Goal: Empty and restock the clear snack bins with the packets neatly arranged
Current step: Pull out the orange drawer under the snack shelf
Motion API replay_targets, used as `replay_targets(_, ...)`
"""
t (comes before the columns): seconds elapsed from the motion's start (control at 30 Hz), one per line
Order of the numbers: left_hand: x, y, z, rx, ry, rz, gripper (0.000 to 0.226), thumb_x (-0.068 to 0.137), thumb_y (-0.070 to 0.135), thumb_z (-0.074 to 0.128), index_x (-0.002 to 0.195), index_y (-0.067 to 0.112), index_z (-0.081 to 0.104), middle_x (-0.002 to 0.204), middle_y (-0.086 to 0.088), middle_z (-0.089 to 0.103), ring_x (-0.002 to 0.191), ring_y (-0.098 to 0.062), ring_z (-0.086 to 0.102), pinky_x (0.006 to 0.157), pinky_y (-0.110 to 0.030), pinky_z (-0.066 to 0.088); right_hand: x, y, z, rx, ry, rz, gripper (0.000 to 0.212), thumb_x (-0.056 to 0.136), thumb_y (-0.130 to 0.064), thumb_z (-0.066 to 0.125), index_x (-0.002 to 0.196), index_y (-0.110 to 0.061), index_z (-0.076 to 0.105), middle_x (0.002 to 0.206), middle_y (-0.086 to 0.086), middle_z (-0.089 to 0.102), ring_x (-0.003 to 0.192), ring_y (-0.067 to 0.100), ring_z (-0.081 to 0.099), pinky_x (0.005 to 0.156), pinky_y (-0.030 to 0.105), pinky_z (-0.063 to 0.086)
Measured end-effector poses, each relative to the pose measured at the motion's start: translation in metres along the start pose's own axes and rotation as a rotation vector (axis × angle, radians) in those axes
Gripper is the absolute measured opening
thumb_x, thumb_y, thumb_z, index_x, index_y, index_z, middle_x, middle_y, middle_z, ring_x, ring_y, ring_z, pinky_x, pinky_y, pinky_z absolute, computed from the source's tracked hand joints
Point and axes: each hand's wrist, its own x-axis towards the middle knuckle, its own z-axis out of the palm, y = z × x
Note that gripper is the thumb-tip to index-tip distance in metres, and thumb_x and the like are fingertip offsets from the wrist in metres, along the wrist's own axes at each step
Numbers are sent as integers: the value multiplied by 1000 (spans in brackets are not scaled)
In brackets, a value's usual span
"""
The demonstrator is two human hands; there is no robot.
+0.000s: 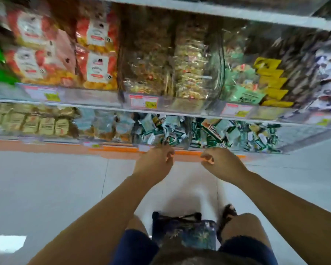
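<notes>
The left hand [157,159] and right hand [221,162] curl at the front lip of the clear plastic snack bins [186,131], just ahead and full of jumbled green-and-white packets [172,131], probably to pull one out, though blur hides any actual grip.

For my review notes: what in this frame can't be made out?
Head view, motion blur throughout.
1. Whether the left hand and right hand grip the clear bins: curled fingers hide contact.
2. Price labels: print blurred.
3. Green-and-white packets: brand unreadable, blurred.
4. Dark bag on the floor: partly hidden by the person's legs.
</notes>
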Motion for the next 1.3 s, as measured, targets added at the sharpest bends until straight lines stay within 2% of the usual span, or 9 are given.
replay_targets(0.13, 31, -21, 57, 73, 68, 18, 31, 97, 25, 46, 126, 26, 55, 126, 4, 59, 110, -17, 56, 83, -27, 43, 36, 40, 41, -32, 22, 4, 26, 94, -26, 52, 117, -21, 62, 117, -2, 61, 104, 18, 56, 73, 27, 42)
replay_targets(0.3, 88, -53, 142, 212, 81, 14, 54, 93, 21, 53, 145, 22, 35, 145, -6, 38, 129, -30, 41, 106, -44, 35, 96, 93, 103, -138, 152, -74, 42, 90, -23, 57, 132, -17, 54, 135, 6, 48, 123, 29, 44, 96, 41, 44)
replay_targets(0.4, 122, -73, 187, 306, 330, 181, 67, 70, 10, 77, 133, 14, 52, 122, -13, 59, 105, -38, 60, 95, -56, 44, 133, 119, 138, -228, 352, -251, 49, 74, -15, 76, 121, -11, 63, 117, 13, 59, 104, 35, 58, 79, 45, 54)
replay_targets(0.5, 150, -92, 224, 369, 538, 228, 74, 70, 16, 79, 135, 17, 44, 113, -12, 65, 93, -34, 66, 93, -52, 45, 160, 137, 167, -210, 531, -380, 47, 74, -14, 72, 120, -11, 64, 110, 9, 63, 96, 30, 63, 75, 40, 55)
replay_targets(0.63, 168, -106, 252, 496, 773, 290, 57, 86, 28, 59, 139, 20, 41, 118, -7, 64, 91, -32, 61, 96, -48, 31, 175, 155, 198, -340, 674, -416, 52, 87, -33, 49, 135, -15, 50, 113, 4, 63, 102, 24, 57, 91, 37, 41)
replay_targets(0.87, 184, -118, 270, 502, 934, 369, 41, 94, 29, 53, 134, 22, 55, 125, -2, 62, 93, -27, 58, 101, -50, 32, 198, 164, 223, -364, 980, -494, 48, 84, -27, 62, 130, -12, 57, 103, 3, 68, 91, 24, 60, 86, 35, 36)
replay_targets(0.97, 183, -118, 269, 504, 941, 398, 39, 93, 26, 55, 132, 20, 57, 124, -3, 62, 95, -28, 58, 101, -51, 34, 199, 165, 223, -355, 979, -518, 48, 85, -27, 59, 131, -13, 56, 104, 3, 68, 94, 23, 60, 90, 34, 35)
replay_targets(1.2, 137, -107, 276, 430, 1010, 486, 17, 88, 16, 57, 100, 18, 70, 110, 0, 67, 95, -22, 60, 105, -50, 34, 166, 168, 237, -122, 955, -545, 40, 86, -23, 55, 123, -10, 60, 121, 6, 59, 115, 24, 50, 106, 44, 34)
replay_targets(1.3, 115, -111, 284, 404, 966, 501, 19, 88, 14, 56, 98, 17, 71, 99, 1, 70, 86, -23, 65, 101, -44, 38, 143, 171, 254, -82, 925, -506, 32, 83, -16, 59, 114, -10, 65, 115, 6, 62, 113, 21, 49, 105, 36, 34)
